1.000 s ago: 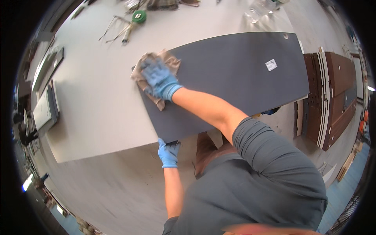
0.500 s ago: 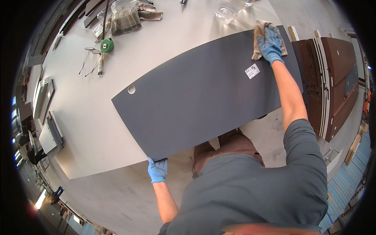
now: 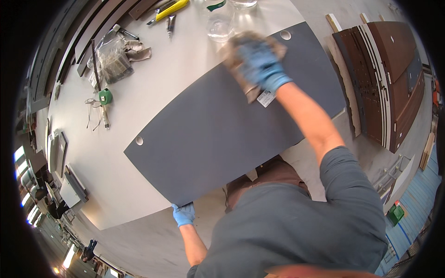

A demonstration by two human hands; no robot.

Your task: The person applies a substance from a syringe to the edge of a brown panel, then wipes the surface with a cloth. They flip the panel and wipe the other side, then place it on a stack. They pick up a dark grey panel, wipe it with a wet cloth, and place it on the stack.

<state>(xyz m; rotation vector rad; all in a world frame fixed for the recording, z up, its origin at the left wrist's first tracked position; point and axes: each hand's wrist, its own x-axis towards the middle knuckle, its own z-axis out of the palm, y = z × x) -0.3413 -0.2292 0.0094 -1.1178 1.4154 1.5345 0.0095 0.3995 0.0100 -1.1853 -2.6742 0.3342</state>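
A long dark grey panel [image 3: 208,134] with a curved far edge lies on the pale table. It has a round hole [image 3: 139,140] near its left end and another round hole [image 3: 285,34] near its far right corner. My gloved right hand [image 3: 262,65], smeared by motion, presses a beige rag [image 3: 248,90] on the panel's far edge. Beside the rag is a white label [image 3: 266,98], partly covered. At the panel's near left corner my gloved left hand [image 3: 184,214] grips the edge, its fingertips partly hidden.
On the pale table [image 3: 97,185] lie a green tape measure [image 3: 105,96], glasses [image 3: 95,107], a plastic bag [image 3: 113,65] and a yellow-handled knife [image 3: 171,10]. A clear container [image 3: 220,28] stands beyond the rag. Brown panels [image 3: 394,78] are stacked at the right.
My right hand has swept the rag leftward from the panel's right end, uncovering the far right hole. The left hand stays at the near corner. The view has shifted.
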